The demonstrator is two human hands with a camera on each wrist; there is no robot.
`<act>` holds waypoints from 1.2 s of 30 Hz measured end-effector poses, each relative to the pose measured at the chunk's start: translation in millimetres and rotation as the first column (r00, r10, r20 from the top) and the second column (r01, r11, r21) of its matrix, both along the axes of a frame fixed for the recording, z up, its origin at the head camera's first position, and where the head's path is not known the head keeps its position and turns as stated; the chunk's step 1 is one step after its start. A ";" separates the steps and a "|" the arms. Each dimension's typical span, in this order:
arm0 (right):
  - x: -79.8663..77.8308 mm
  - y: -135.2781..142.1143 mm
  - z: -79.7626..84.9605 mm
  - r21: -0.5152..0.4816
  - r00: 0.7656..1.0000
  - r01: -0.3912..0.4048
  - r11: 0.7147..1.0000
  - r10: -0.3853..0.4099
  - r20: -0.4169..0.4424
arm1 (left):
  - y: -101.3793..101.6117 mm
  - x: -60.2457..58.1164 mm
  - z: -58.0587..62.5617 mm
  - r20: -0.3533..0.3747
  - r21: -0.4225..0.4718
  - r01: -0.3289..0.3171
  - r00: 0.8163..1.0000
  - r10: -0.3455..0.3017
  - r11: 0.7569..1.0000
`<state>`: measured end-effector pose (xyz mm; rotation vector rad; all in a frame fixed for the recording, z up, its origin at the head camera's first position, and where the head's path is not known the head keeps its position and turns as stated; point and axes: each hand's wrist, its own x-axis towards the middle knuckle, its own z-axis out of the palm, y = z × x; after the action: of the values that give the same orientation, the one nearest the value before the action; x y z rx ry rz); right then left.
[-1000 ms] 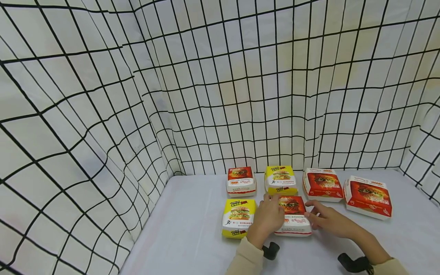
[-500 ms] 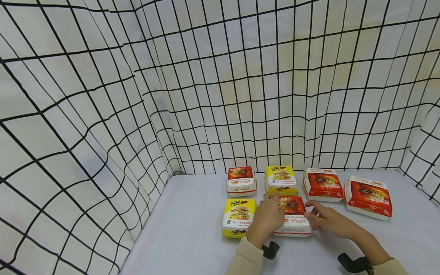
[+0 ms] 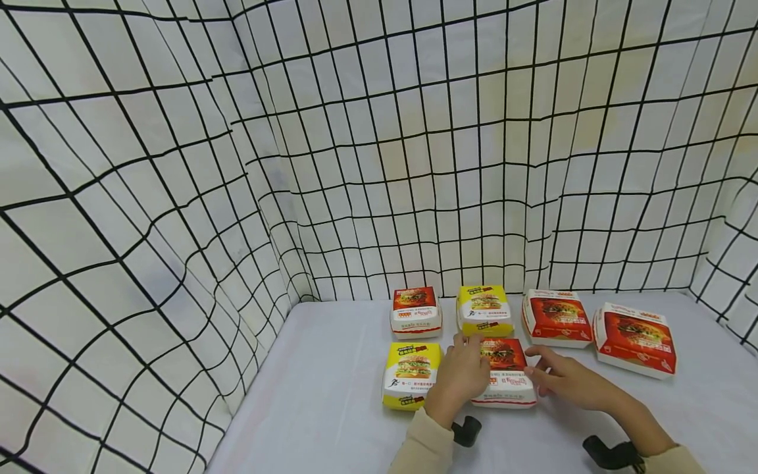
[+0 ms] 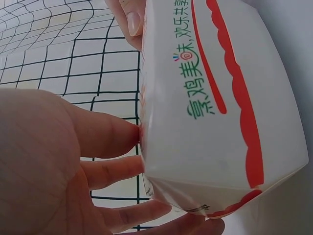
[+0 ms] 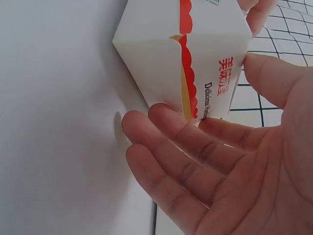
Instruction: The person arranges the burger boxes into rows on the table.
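- And it's a freeze: over the last second neither hand shifts and no box moves, so the middle box looks steadied in place rather than carried.
- The left hand (image 3: 458, 372) has its thumb against that red-and-white burger box (image 3: 509, 390), fingers spread loosely along its end; a light touch, no clamp.
- Opposite, the right hand (image 3: 568, 380) rests thumb and index at a corner, the other fingers stretched loose and apart.
- The box sits on the desk (image 3: 320, 388), right between the hands.
- Lettering now! Beside the left hand, green "鸡美味" and "欢乐共", the first character unclear; beside the right, red "美味" trailing into blur, and black "Delicious", its next word cut off.
- Just left of the left hand, a yellow-and-white box (image 3: 411, 375) with a burger picture and running figure; beyond that hand, a second yellow box (image 3: 485, 311) and a small red box (image 3: 416, 313).
- Beyond the right hand, a broad red box (image 3: 558, 319) and a tilted red box (image 3: 635, 341), their print too small to read.
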<state>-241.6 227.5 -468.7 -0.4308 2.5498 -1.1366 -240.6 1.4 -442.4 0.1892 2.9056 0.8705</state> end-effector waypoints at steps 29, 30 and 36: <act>0.7 75.0 38.8 0.035 0.960 0.166 0.986 -0.153 -0.235 | 40.4 34.0 31.5 -0.276 0.141 0.239 0.942 -0.193 0.961; 0.5 78.3 39.5 0.026 0.955 0.174 0.984 -0.162 -0.248 | 44.7 35.2 30.7 -0.283 0.165 0.259 0.937 -0.206 0.952; -0.2 102.3 38.4 0.006 0.892 0.289 0.957 -0.266 -0.365 | 70.0 44.9 21.7 -0.405 0.315 0.389 0.880 -0.248 0.866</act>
<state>-241.8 329.9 -430.3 -0.2855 3.0397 -1.1592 -195.7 71.4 -420.8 0.9321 2.8226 1.4651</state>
